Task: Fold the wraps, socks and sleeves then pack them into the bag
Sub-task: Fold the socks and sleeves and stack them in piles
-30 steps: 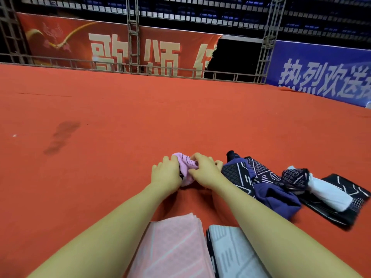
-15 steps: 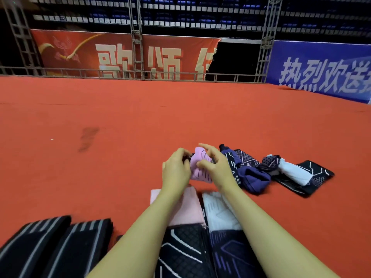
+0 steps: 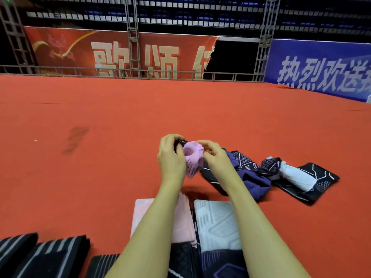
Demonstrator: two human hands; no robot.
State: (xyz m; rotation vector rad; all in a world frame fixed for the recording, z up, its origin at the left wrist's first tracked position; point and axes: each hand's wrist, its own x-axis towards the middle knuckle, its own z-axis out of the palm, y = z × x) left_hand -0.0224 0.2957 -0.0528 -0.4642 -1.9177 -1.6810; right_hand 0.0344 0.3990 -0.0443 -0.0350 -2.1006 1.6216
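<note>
Hands meet above the red carpet (image 3: 100, 157), both working one pink sock (image 3: 192, 157) held clear of the floor. The left hand (image 3: 170, 157) curls round its left side, where a bit of dark fabric shows under the fingers; the right hand (image 3: 214, 155) pinches the sock's right edge between thumb and fingertips. The sock looks half rolled, its open cuff turned toward the person.

Just to the right lies a loose heap still to be folded (image 3: 251, 175): dark patterned and navy pieces, with a white piece (image 3: 297, 177) lying on a black patterned one at the far right. Nearer the person sit folded stacks, a pink one (image 3: 184, 217) and a white one (image 3: 216, 221) side by side, with dark ones nearer still. Black striped wraps (image 3: 50, 253) lie at the near left. No bag is in view.

The risk I see is the roll springing open: the knit is stretchy, and if either pinch lets go before the cuff is turned over the bundle, it will unroll. The dark piece under the left fingers could also slip out and drop. Setting the sock down carelessly might nudge the neat stacks below the forearms.
</note>
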